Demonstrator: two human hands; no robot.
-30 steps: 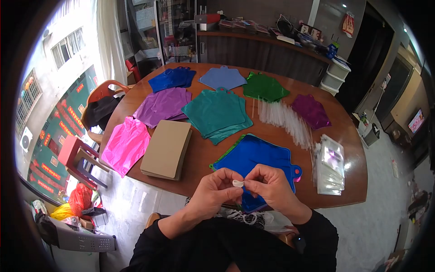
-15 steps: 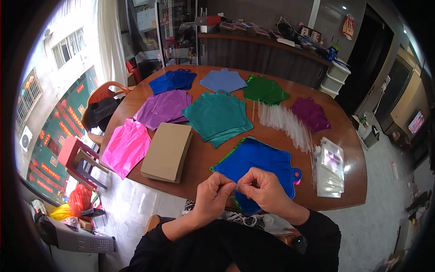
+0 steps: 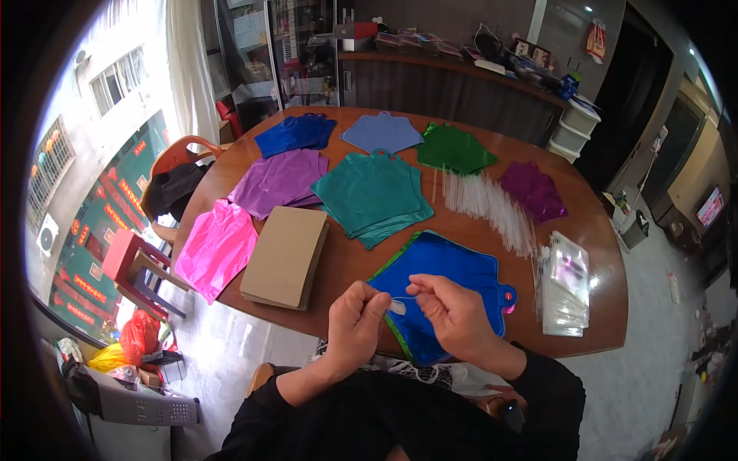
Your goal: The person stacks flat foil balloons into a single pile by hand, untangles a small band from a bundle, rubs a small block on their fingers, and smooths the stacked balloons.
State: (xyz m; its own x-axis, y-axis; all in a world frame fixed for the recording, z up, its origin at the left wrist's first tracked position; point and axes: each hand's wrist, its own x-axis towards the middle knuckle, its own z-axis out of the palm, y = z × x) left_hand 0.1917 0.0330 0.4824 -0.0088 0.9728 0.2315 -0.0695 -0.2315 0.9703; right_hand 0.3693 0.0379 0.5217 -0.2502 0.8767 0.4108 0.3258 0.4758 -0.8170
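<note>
My left hand (image 3: 356, 321) is closed, thumb pressed on the forefinger, with a small loop of white string (image 3: 397, 306) sticking out of the pinch. A thin strand crosses from it to my right hand (image 3: 458, 316), whose thumb and forefinger pinch near its end. Both hands are above the table's front edge, over a stack of flat blue foil shapes (image 3: 450, 269). Green edges show along the stack's left side, and a round tab with a red mark juts out at its right.
On the wooden table (image 3: 350, 269) lie teal foil shapes (image 3: 369, 192), pink foil (image 3: 215, 250) and a brown cardboard stack (image 3: 284, 257). Thin clear sticks (image 3: 488, 207) fan out behind the blue stack. Clear plastic sleeves (image 3: 565, 284) lie at the right.
My hands have moved apart, the right one shifting right. A white loop and a strand between the hands now show more clearly. The view has shifted slightly.
</note>
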